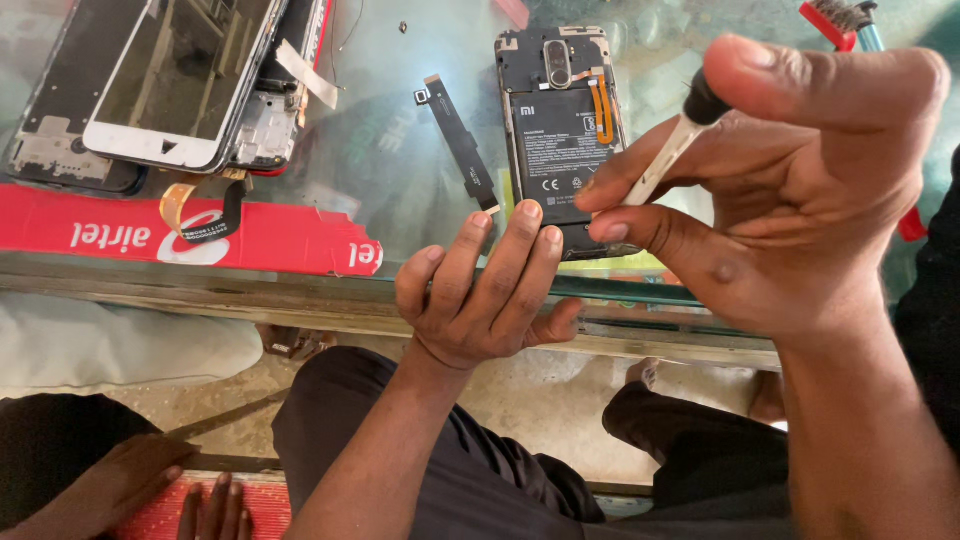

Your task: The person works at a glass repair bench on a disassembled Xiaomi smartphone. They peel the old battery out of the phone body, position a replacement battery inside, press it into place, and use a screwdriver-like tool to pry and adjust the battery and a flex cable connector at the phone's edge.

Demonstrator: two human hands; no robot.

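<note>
The right hand (pixel 790 200) hides the screwdriver (pixel 672 148) tip.

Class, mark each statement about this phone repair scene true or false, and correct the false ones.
1. The right hand holds a screwdriver over the opened phone. True.
2. The left hand grips a hammer. False: it holds no tool; its fingertips rest at the lower edge of the phone.
3. The opened phone lies with its back cover off and its battery showing. True.
4. A loose black strip part lies on top of the opened phone. False: it lies on the glass table, left of it.
5. Other phones are stacked at the upper left. True.
</note>
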